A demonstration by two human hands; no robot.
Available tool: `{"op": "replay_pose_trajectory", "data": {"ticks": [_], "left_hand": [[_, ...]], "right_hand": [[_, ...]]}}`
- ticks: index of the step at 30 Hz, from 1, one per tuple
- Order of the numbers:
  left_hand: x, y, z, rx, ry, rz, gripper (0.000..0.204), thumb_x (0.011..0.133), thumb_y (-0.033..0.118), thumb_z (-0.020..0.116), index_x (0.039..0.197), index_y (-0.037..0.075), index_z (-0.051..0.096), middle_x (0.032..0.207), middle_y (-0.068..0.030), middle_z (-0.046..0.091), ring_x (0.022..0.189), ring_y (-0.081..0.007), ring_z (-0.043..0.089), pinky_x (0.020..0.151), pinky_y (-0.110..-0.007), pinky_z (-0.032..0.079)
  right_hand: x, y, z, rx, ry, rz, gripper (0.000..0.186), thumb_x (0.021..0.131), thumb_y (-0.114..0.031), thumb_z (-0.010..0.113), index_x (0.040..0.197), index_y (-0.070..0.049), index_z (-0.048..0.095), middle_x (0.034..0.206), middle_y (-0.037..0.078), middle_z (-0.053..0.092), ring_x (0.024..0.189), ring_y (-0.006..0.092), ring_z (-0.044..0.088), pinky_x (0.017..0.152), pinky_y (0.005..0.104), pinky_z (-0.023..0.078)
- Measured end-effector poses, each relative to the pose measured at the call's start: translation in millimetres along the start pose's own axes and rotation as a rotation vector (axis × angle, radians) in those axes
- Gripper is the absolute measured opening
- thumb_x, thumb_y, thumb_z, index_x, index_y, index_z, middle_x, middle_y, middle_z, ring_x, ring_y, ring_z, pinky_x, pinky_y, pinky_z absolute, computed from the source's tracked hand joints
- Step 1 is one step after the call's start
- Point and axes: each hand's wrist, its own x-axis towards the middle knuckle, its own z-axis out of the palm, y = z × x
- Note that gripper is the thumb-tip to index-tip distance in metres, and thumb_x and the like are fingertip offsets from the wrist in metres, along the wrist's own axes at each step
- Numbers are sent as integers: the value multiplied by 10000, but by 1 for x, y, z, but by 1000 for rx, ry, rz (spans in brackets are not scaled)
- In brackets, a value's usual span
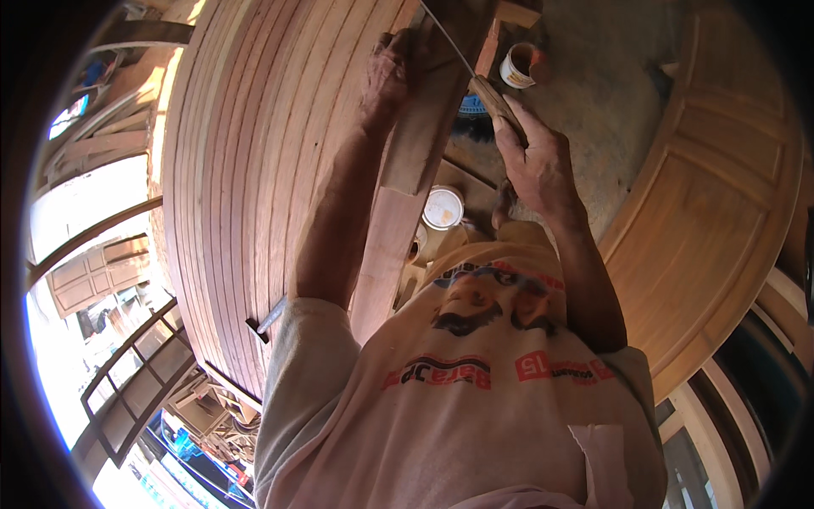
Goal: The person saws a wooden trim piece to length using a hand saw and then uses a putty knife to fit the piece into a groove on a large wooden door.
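My right hand [538,157] is wrapped around the wooden handle [498,100] of a handsaw. Its thin blade [448,36], seen almost edge-on, runs up and left across a thick dark wooden board [424,127]. That board lies along the right side of a wide surface of narrow wooden strips [271,127]. Against the board's left edge, toward the far end, my left hand [387,72] holds it with curled fingers; the fingertips are partly hidden. Where the blade meets the wood cannot be made out.
On the floor right of the work stand a white bucket [517,65] and a white-lidded tub [443,208]. A blue round object [471,105] sits near the saw. A panelled wooden door [704,212] leans at the right. A metal-and-dark tool [267,322] lies by my left sleeve.
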Motion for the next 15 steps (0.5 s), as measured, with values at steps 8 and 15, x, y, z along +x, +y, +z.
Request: {"op": "replay_pose_trajectory", "data": {"ticks": [8,15], "left_hand": [[-1,15,-8,49,-14,-117,540,960,417,713,1336,32,671,1212,-264,676,1144,-460,646,969,-519,534],[-1,11,-7,-14,-36,-143,589,943,410,729,1377,20,654,1243,-289,671,1187,-461,647,990,-507,539]], "right_hand": [[-5,-11,-13,-2,-25,74,422,1074,-281,594,1375,10,649,935,237,752,843,323,771,782,431,590],[-10,-12,-7,94,-51,164,459,1071,-286,606,1393,40,632,1006,261,756,888,341,768,828,417,586]]}}
